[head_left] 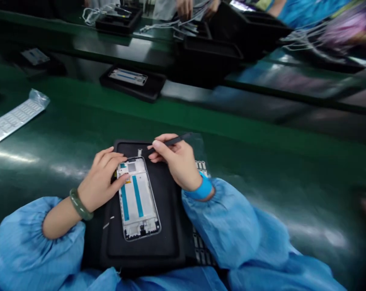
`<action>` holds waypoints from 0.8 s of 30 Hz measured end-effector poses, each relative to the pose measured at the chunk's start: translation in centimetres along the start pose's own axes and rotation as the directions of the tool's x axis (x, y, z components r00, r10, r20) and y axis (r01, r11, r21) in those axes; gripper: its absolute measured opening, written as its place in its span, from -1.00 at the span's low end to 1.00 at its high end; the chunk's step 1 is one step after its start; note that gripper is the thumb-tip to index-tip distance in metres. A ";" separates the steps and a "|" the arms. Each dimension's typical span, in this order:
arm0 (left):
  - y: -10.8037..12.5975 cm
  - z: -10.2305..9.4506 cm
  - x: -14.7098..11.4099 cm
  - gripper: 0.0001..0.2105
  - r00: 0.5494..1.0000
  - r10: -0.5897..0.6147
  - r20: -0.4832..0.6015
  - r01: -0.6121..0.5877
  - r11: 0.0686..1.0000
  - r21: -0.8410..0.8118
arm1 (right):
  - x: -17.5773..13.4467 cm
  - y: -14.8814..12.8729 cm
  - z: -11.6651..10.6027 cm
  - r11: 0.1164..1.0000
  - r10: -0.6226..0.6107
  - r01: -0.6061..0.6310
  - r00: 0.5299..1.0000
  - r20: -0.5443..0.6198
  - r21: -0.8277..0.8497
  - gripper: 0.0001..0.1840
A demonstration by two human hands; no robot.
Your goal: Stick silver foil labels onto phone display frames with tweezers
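Observation:
A phone mid-frame with blue strips lies on a black tray in front of me. My left hand holds its upper left side, the thumb over the inner face and the fingers at the top edge. Between the fingers and thumb of my right hand is a slim black pen-like tool, pointing left. Close to its tip, just above the phone frame, is a small pale part; whether the tool touches it I cannot make out. A sheet of small parts lies partly under my right forearm.
On the green bench, another phone frame sits in a black tray farther back. A strip of parts in clear plastic lies at the left. Across the bench are black boxes, white cables and another person's hands.

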State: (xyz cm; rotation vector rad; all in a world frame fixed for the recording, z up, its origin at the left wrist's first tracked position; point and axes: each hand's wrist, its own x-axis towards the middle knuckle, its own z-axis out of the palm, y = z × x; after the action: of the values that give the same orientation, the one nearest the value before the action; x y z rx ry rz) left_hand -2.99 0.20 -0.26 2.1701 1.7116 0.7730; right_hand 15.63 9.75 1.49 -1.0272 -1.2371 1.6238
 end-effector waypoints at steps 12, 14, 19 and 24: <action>-0.1 -0.1 -0.4 -0.81 0.997 0.010 -0.071 0.004 0.982 0.191 | 1.1 0.8 1.7 0.998 0.050 -0.041 0.980 0.192 -0.052 -0.65; 0.0 -0.2 -0.7 -0.85 0.996 0.028 -0.085 -0.007 0.973 0.231 | 1.2 0.9 1.9 0.997 0.077 -0.070 0.977 0.198 -0.046 -0.64; 0.0 -0.6 -1.0 -0.88 0.997 0.056 -0.051 -0.042 0.970 0.239 | 1.1 1.0 2.1 0.991 0.123 -0.109 0.964 0.237 -0.072 -0.65; 0.1 -0.6 -1.0 -0.88 0.998 0.041 -0.045 -0.030 0.975 0.220 | 1.1 1.2 2.0 0.989 0.122 -0.096 0.958 0.260 -0.110 -0.68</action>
State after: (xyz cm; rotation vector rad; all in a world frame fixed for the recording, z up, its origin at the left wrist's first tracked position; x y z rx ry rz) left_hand -3.40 -0.86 0.05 2.3495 1.8665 0.6793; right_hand 13.28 9.97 0.59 -0.9729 -1.4709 1.8490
